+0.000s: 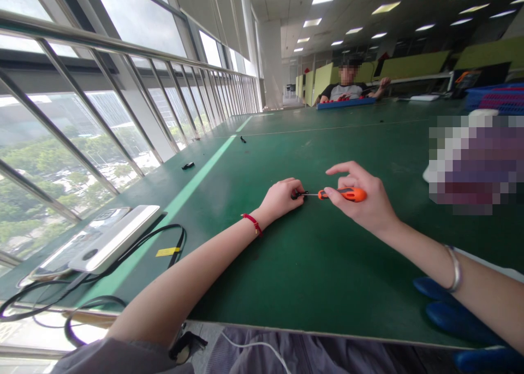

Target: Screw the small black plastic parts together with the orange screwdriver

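My left hand (280, 200) rests on the green tabletop, its fingers closed around a small black part (298, 194) that they mostly cover. From the right, my right hand (364, 196) grips an orange and black screwdriver (354, 194) by its handle, thumb on the near side and index finger raised away. The screwdriver lies nearly level, and its thin metal shaft (311, 194) points left to the black part. Whether the tip touches the part or sits in it is too small to tell.
Small black pieces (188, 166) lie on the green table (262, 286). At left are a white power bank (118, 237), a phone (77, 248) and a black cable (180, 237). Blue gloves (454, 314) lie near my right forearm. Across the table, a person (344, 91) sits behind a blue tray (346, 104).
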`<state>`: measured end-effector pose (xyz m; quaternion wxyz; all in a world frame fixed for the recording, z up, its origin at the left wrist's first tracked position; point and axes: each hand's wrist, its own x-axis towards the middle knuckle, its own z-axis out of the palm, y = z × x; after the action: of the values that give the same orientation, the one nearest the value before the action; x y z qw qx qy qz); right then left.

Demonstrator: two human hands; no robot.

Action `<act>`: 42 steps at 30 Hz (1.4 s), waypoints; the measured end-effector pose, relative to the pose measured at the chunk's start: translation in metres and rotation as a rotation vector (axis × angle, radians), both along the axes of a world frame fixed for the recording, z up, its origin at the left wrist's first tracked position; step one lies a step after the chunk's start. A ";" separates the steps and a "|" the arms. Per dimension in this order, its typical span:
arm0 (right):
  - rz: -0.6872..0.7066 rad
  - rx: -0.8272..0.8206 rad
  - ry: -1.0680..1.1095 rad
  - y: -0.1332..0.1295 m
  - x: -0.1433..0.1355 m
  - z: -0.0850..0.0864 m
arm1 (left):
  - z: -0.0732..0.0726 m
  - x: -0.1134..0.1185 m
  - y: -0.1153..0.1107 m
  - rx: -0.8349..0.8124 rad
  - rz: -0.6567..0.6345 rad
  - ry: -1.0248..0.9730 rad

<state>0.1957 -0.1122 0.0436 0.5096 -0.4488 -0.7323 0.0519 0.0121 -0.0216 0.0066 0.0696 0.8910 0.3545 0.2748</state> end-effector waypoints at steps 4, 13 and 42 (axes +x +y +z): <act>-0.033 -0.003 -0.030 -0.001 0.000 0.000 | 0.000 0.000 -0.001 0.003 0.008 0.004; -0.012 0.019 0.022 0.002 0.000 -0.001 | 0.001 0.000 -0.001 0.000 0.007 0.006; -0.025 0.073 0.044 0.001 -0.002 -0.002 | 0.002 0.001 -0.002 -0.009 0.010 0.006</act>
<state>0.1939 -0.1111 0.0411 0.5421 -0.4379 -0.7166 0.0286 0.0127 -0.0235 0.0083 0.0711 0.8897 0.3604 0.2712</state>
